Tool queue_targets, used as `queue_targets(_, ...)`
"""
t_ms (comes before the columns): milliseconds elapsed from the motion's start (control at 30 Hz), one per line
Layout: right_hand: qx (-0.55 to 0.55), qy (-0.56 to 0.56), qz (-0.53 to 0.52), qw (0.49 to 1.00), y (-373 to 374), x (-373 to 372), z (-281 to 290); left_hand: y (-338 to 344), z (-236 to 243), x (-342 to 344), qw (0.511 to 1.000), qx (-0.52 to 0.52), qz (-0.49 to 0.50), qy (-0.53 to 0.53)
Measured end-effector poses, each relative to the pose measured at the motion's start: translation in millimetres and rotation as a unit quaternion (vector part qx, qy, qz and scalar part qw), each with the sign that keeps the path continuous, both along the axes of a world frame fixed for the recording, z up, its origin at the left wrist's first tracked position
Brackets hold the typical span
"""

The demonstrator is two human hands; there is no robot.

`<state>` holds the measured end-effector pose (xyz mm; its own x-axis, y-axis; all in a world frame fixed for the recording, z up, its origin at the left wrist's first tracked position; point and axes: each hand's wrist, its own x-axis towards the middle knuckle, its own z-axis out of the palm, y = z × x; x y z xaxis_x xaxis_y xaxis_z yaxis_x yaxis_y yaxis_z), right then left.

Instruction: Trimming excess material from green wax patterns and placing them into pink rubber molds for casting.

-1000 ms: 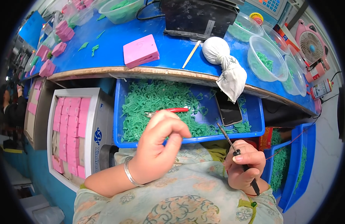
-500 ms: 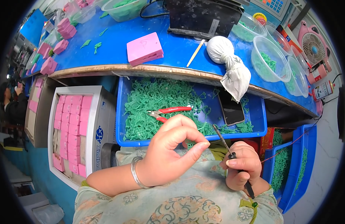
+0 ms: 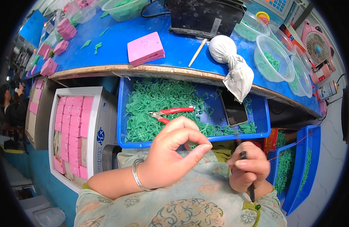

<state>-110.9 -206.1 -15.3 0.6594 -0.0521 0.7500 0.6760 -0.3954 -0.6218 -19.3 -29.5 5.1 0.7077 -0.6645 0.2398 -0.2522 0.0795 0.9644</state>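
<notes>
Blue tabletop (image 3: 110, 49), wood-edged; pink fan (image 3: 316, 45) at right.
Right hand (image 3: 254, 168) closed round black-handled tool (image 3: 243, 155); left hand (image 3: 174, 155) curled, hold unclear.

- A workshop: long blue workbench (image 3: 114, 45) with a rough wooden edge (image 3: 106, 71)
- Blue tray (image 3: 122, 104) heaped with small green pieces (image 3: 144, 121) and red-handled cutters (image 3: 177, 110)
- Box (image 3: 108, 113) of many pink blocks (image 3: 74, 131)
- Control panel (image 3: 276, 13) with keypad (image 3: 279, 4) and red button (image 3: 262, 17)
- Another person (image 3: 16, 108) farther left

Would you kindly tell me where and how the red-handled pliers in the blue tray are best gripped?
Probably by the upper handle, from above and the right: it lies uncovered over the green pieces with its end pointing right, while the metal tip points left and the left hand hides part of the lower handle.
</notes>
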Motion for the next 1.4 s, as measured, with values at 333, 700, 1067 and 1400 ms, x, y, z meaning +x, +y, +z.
queue_targets(333, -0.125, 0.125, -0.058, 0.983, -1.5, 16.9, 23.9, 10.1, -1.6, 3.9, 0.987, -0.045, -0.132, 0.082)
queue_targets(700, -0.094, 0.138, -0.041, 0.985, 0.7, 19.9, 17.9, -1.7, -2.1, -5.6, 0.941, -0.155, -0.070, 0.293)
queue_targets(1067, -0.106, 0.129, -0.072, 0.983, 0.1, 17.3, 14.4, 7.7, 4.0, 0.0, 0.941, 0.010, -0.112, 0.318)
queue_targets(1400, -0.082, 0.100, -0.076, 0.989, -7.5, 10.9, 8.8, 3.0, 9.3, 0.0, 0.946, 0.012, -0.097, 0.309)
